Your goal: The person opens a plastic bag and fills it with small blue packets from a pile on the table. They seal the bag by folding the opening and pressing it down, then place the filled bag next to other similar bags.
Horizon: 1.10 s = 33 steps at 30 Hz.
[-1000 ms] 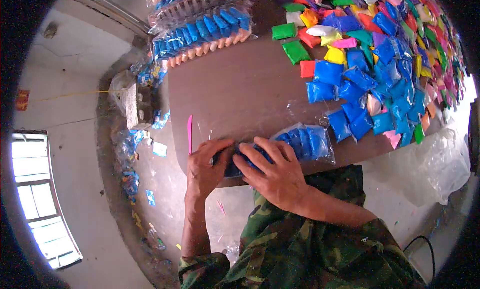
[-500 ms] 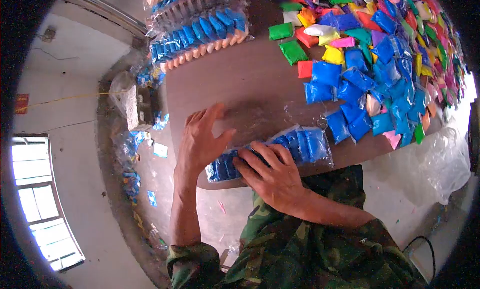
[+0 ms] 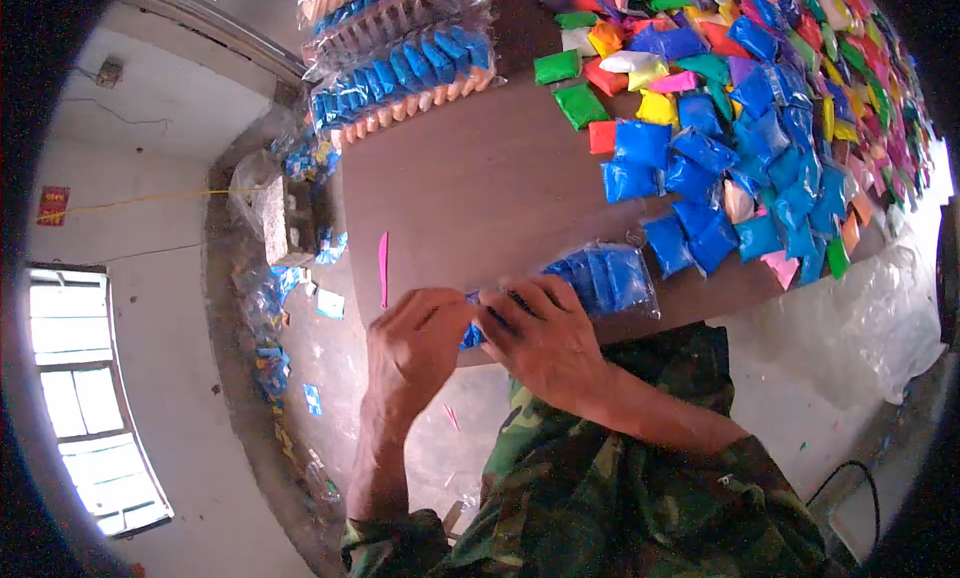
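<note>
A clear plastic bag holding a row of blue packets [image 3: 615,278] lies along the table's near edge. Over its left end, my left hand [image 3: 420,340] is closed, fingers pinched together at the bag. My right hand [image 3: 545,340] curls around the same bag close beside it, thumb and fingers bent inward. The two hands almost touch and hide the left part of the bag. Beyond my left hand, a slim pink plastic tool [image 3: 384,270], shaped like a small knife, rests near the table's left edge.
A heap of coloured packets [image 3: 700,108] covers the table's right side. Filled bags of blue and peach packets [image 3: 400,73] are stacked at the far left. A concrete block [image 3: 288,218] and scattered wrappers are beyond the left edge. Clear plastic sheeting [image 3: 880,318] hangs at right.
My left hand has come down and right from its spread pose and closed at the bag's left end. The pink tool now shows. My right hand stays on the bag.
</note>
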{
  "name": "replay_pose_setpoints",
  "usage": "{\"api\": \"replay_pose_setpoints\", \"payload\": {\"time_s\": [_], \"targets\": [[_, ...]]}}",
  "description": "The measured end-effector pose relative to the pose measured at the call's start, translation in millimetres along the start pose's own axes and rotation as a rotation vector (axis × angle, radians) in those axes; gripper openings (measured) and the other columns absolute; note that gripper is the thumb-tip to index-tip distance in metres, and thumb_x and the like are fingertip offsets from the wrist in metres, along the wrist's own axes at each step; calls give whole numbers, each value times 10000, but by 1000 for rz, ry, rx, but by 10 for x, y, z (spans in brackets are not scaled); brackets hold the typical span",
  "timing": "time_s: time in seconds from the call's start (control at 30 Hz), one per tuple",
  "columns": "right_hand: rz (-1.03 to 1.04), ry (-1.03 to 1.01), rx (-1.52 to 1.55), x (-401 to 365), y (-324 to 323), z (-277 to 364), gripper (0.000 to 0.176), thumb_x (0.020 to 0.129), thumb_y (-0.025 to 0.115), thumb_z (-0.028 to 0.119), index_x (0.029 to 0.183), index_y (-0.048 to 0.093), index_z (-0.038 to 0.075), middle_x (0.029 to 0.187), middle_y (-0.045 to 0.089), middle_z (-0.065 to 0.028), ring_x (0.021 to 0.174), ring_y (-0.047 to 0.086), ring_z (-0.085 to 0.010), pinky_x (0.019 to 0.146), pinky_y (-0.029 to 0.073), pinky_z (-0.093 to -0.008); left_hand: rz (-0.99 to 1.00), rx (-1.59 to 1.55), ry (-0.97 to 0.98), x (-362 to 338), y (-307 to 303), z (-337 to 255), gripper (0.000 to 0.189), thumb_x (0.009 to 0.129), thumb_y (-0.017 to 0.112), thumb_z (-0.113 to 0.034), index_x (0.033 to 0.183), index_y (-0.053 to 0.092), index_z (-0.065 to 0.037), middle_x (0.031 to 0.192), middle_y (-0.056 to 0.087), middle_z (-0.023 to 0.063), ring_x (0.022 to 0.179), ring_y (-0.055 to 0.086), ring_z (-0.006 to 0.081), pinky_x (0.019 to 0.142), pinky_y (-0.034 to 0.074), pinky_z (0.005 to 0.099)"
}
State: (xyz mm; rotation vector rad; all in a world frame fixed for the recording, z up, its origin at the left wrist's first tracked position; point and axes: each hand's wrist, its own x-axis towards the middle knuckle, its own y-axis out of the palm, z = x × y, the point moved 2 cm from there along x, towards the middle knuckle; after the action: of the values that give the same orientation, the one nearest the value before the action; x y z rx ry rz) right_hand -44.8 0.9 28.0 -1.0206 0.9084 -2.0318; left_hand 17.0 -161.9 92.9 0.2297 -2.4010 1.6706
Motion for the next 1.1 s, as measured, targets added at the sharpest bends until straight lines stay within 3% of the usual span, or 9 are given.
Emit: {"api": "replay_pose_setpoints", "payload": {"time_s": [0.27, 0.37, 0.47, 0.57, 0.8, 0.87, 0.97, 1.1], "targets": [[-102, -37, 10, -77, 100, -36, 374, 883, 631, 235, 1219, 713, 92, 1313, 657, -99, 1310, 559, -298, 1146, 398, -515, -207, -12, -22, -318, 246, -38, 251, 753, 783, 34, 980, 754, -69, 1022, 729, 55, 900, 722, 264, 760, 592, 396], [-120, -53, 39, -107, 118, -56, 362, 891, 631, 232, 1212, 706, 82, 1305, 656, -101, 1315, 562, -302, 1157, 395, -513, -199, -71, -89, -370, 266, -21, 185, 813, 757, 45, 973, 751, -48, 1045, 754, 115, 938, 731, 313, 810, 605, 407], [-150, -59, 78, -95, 116, -75, 342, 885, 642, 207, 1192, 697, 67, 1301, 651, -110, 1304, 572, -310, 1152, 405, -510, -212, -70, -81, -393, 281, 5, 207, 787, 752, 61, 968, 747, -39, 1052, 755, 119, 951, 730, 319, 820, 603, 411], [-189, -55, 117, -95, 126, -86, 333, 863, 661, 168, 1176, 688, 58, 1300, 644, -126, 1283, 584, -318, 1138, 421, -508, -222, -59, -47, -409, 297, 47, 252, 768, 767, 62, 991, 742, -53, 1043, 733, 88, 919, 720, 300, 787, 599, 404], [-258, -47, 165, -95, 63, -75, 341, 786, 722, 115, 1114, 716, 21, 1227, 624, -142, 1211, 592, -353, 1061, 497, -495, -214, -91, -65, -409, 299, 66, 223, 778, 771, 52, 969, 731, -55, 1039, 742, 104, 931, 721, 307, 803, 595, 410], [-247, -48, 177, -103, 60, -84, 343, 768, 732, 111, 1098, 725, 17, 1194, 616, -135, 1197, 590, -354, 1042, 514, -483, -211, -135, -106, -409, 299, 67, 217, 781, 745, 74, 961, 745, -47, 1046, 756, 134, 963, 726, 324, 843, 597, 414], [-219, -32, 160, -96, 62, -99, 352, 751, 735, 112, 1089, 727, 16, 1159, 612, -125, 1183, 591, -341, 1035, 522, -463, -231, -105, -64, -426, 301, 95, 203, 797, 800, 13, 970, 725, -63, 1027, 733, 85, 915, 713, 296, 774, 588, 409], [-193, -21, 117, -63, 4, -91, 367, 735, 729, 116, 1088, 720, 18, 1153, 618, -120, 1180, 596, -328, 1040, 522, -446, -222, -69, 2, -443, 281, 91, 212, 784, 787, 28, 972, 742, -58, 1019, 737, 91, 924, 716, 305, 791, 592, 413]]}}
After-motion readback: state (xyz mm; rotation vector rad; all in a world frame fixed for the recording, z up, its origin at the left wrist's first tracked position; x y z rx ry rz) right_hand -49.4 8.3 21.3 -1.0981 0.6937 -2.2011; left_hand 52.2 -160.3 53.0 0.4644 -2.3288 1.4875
